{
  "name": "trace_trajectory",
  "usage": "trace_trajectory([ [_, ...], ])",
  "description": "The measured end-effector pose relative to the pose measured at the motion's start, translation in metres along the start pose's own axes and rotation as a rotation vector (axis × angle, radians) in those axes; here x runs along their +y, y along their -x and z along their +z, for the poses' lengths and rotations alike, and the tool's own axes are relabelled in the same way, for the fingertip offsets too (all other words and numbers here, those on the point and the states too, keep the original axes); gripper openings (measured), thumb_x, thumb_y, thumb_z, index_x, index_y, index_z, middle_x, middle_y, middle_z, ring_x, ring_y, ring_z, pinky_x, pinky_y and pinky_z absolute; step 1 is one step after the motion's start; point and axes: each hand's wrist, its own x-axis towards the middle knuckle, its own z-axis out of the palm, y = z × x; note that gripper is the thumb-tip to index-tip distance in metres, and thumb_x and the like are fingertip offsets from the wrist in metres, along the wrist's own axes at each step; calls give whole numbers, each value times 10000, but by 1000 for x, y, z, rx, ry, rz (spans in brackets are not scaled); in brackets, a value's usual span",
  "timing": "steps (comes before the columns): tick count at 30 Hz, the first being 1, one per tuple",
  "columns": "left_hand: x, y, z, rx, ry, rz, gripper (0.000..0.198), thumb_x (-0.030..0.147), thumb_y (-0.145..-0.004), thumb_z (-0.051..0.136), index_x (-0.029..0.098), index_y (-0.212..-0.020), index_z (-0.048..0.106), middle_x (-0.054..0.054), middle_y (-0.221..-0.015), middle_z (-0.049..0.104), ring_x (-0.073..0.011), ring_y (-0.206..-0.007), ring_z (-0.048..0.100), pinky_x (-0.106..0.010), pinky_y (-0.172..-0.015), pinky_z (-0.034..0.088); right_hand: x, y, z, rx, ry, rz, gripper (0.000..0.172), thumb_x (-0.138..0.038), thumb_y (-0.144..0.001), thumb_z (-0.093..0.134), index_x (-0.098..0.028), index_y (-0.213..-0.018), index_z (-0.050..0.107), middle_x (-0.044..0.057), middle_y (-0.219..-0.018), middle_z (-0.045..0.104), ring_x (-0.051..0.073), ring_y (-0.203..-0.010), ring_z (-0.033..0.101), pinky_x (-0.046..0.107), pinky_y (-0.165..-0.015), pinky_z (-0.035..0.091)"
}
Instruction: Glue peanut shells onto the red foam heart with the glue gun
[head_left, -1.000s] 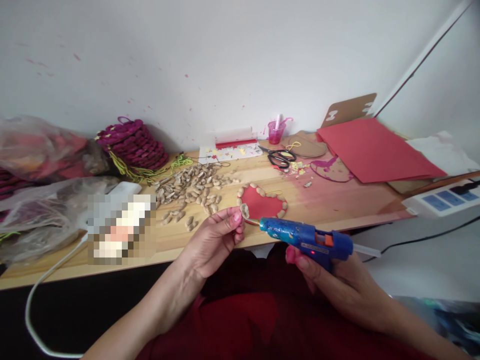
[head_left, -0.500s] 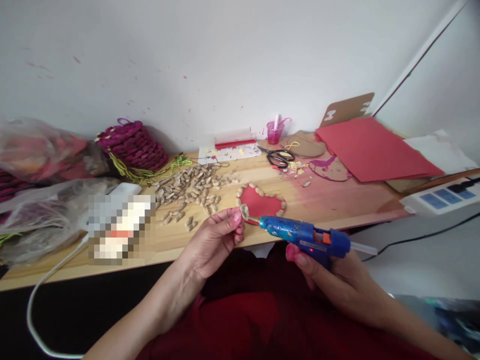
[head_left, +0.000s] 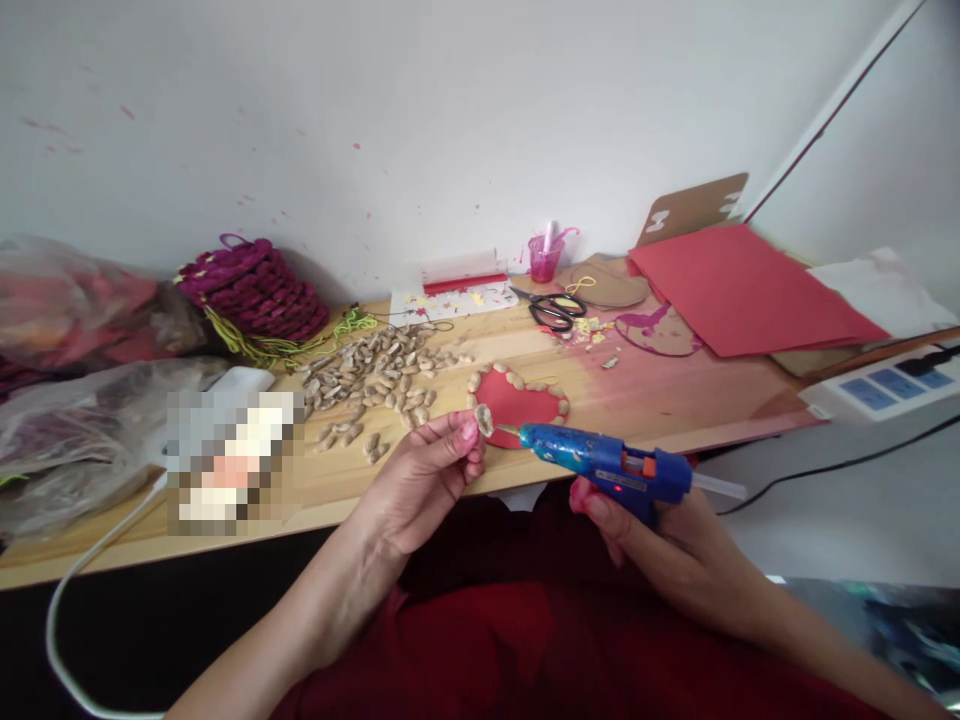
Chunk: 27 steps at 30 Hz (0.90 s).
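Between thumb and fingers, my left hand [head_left: 442, 465] pinches a peanut shell [head_left: 484, 420] over the table's front part. Wrapped around the grip of a blue hot glue gun [head_left: 600, 462], my right hand [head_left: 652, 550] points the nozzle left at the shell. A small red light glows on the gun, and a clear glue stick [head_left: 718, 485] sticks out of its back. Just behind both hands lies a red heart [head_left: 517, 402] with peanut shells along its edge; the gun and my left hand hide its lower part.
Loose peanut shells [head_left: 382, 365] are heaped left of the heart. Black scissors [head_left: 556, 308], a pink-stained cup [head_left: 544, 258] and red sheets [head_left: 757, 290] lie farther back. A power strip [head_left: 862, 390] is at the right edge, a purple woven basket [head_left: 259, 295] and plastic bags [head_left: 90, 310] at left.
The glue gun's nozzle has drawn slightly away from the peanut shell, so more of the tip shows. Both hands keep their grips; the whole view has shifted a little.
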Motion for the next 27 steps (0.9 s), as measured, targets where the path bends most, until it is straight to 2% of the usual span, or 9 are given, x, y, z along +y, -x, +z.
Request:
trace_trajectory([
  [3,1,-2,-1,57,-216,94,278,339,-652,921,166,-817,779,-14,-724,666,-89,-623,558,-192,-628,474,8,-12,0,89,-189,85,361,-498,-984,548,-189,-822,644,-8,-570,597,132,-541,551,263,-535,438],
  [5,1,-5,-3,83,-494,236,235,343,-713,881,186,-866,798,-42,-825,722,-122,-709,608,-216,-686,492,16,-23,-2,142,-351,171,376,-537,-960,568,-183,-862,649,-8,-542,610,116,-448,495,251,-449,392],
  [7,-1,-7,-5,81,-826,415,135,307,-797,811,205,-885,805,-58,-880,736,-161,-809,636,-243,-741,497,25,-35,-6,216,-533,199,359,-534,-926,622,-182,-865,650,3,-582,644,110,-439,517,238,-424,389],
  [10,-5,-11,-6,33,-1221,630,110,235,-888,700,231,-941,797,-60,-908,712,-179,-847,639,-270,-761,487,33,-51,-12,309,-720,209,329,-516,-844,731,-199,-895,661,39,-813,718,137,-583,643,236,-462,464],
  [12,-8,-12,-6,-12,-1397,703,150,217,-925,641,230,-978,781,-63,-916,690,-180,-832,632,-284,-762,475,34,-60,-15,353,-752,220,323,-504,-809,770,-208,-885,667,47,-886,721,166,-695,694,249,-520,514],
  [15,-12,-14,-4,-53,-1598,746,183,233,-970,574,205,-976,755,-77,-912,667,-197,-845,619,-307,-769,462,32,-70,-15,352,-745,213,297,-496,-814,769,-220,-856,670,46,-900,722,192,-791,725,268,-603,553],
  [19,-15,-15,1,-72,-1798,755,198,241,-992,537,176,-952,720,-92,-933,658,-207,-830,597,-326,-747,453,29,-76,-7,269,-812,191,288,-492,-833,752,-225,-897,666,52,-982,741,207,-860,746,285,-664,587],
  [23,-15,-15,6,-75,-1888,739,208,246,-1001,522,185,-907,697,-86,-920,652,-206,-819,587,-332,-724,446,33,-75,2,166,-853,151,249,-460,-876,726,-218,-896,673,57,-979,745,229,-934,751,316,-731,614],
  [27,-14,-15,8,-86,-1929,744,194,222,-994,528,185,-889,686,-78,-887,637,-204,-805,579,-332,-705,443,37,-74,5,121,-855,129,196,-415,-918,697,-220,-903,696,44,-934,737,219,-922,753,352,-803,623],
])
